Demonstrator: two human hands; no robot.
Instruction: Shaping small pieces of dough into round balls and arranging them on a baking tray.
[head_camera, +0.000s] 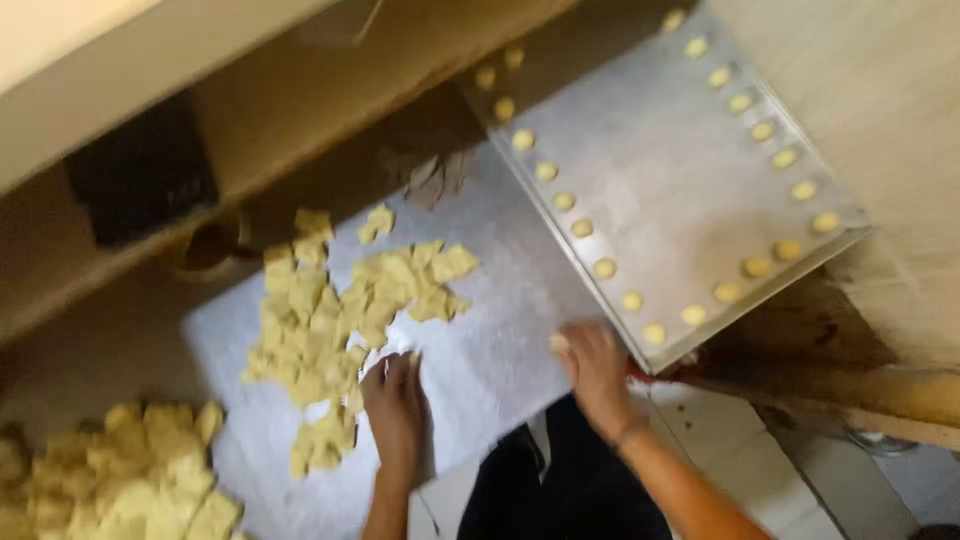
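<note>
The counter is pale wood, and on it a white sheet is spread in front of the person, with a metal tray set at an angle just beside it on the right. The tray is lined with paper and carries small round dough balls along its edges, the middle bare. On the sheet lies a loose heap of flat, pale yellow dough squares, and a second pile sits at the lower left, off the sheet's corner. The left hand lies flat on the sheet, fingers spread and together with nothing clamped, its fingertips touching the near edge of the heap. The right hand is at the tray's near corner, fingers curled around what looks like one small dough piece, though blur makes the grip hard to read. The squares look soft, light and easily squashed or torn, probably a little tacky; each would best be lifted by its edges with fingertips, lightly. The balls would dent under any firm pinch.
</note>
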